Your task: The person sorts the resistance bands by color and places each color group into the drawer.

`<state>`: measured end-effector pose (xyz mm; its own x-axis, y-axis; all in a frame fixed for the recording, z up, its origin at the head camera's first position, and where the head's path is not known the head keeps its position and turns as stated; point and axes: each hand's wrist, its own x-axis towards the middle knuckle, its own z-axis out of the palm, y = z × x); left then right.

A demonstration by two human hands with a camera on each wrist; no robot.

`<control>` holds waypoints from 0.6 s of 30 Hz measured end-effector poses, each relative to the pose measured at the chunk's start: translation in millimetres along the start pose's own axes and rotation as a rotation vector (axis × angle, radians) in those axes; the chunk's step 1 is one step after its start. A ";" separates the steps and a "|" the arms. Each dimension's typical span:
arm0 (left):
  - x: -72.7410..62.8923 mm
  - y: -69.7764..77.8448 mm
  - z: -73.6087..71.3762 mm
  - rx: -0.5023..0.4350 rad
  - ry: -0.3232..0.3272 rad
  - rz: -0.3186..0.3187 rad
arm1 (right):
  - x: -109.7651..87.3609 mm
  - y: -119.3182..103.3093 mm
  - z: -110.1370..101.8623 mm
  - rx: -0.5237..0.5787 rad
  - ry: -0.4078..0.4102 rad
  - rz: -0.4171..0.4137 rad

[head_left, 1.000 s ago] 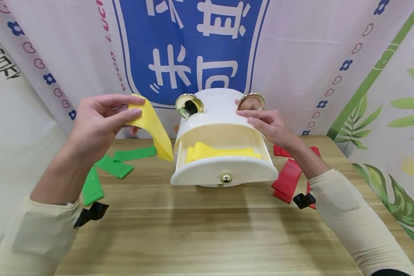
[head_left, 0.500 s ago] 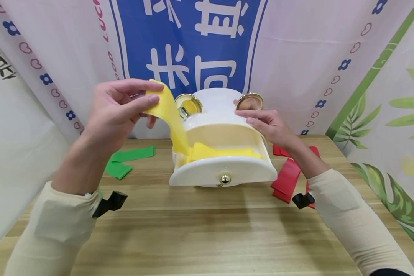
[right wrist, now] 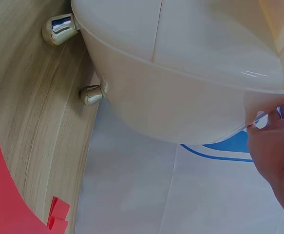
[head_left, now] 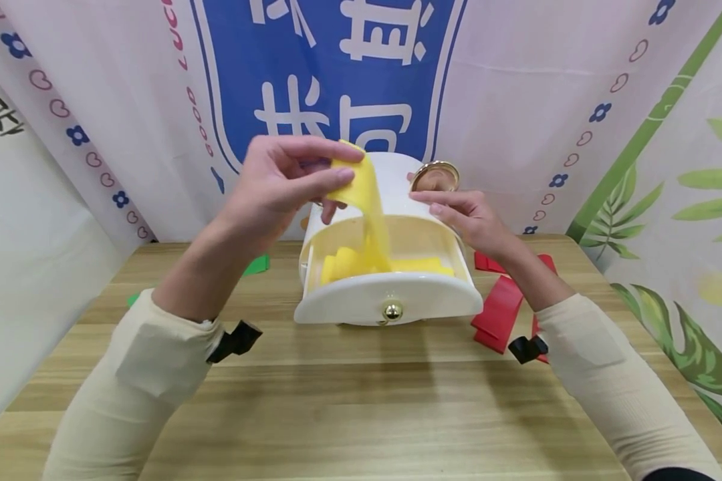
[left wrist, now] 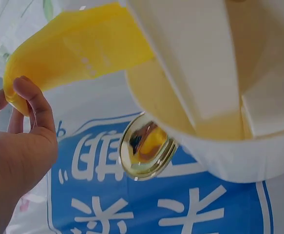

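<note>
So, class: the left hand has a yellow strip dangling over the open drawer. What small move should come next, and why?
Probably lower the left hand and let go. It pinches the yellow strip at its top, and the strip's lower end already hangs inside the open drawer among other yellow strips. The right hand rests on the white box, steadying it.

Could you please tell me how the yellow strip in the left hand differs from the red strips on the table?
The yellow strip is pinched by the left hand and hangs down into the open drawer; the red strips lie flat on the table, right of the box and untouched. The yellow strip is one piece, the red strips several, overlapping. Both look like thin, flexible bands.
</note>
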<state>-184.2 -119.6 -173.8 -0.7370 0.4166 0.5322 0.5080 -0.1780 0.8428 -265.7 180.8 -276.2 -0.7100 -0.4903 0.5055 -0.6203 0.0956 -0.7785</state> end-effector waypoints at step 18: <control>23.7 -4.4 45.0 0.105 -0.187 -0.095 | -4.4 6.8 -1.9 0.083 -0.016 -0.079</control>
<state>-183.9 -68.8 -168.6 -0.6934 0.5864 0.4187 0.4911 -0.0405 0.8701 -267.4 185.2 -283.1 -0.6545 -0.5072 0.5608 -0.6436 -0.0155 -0.7652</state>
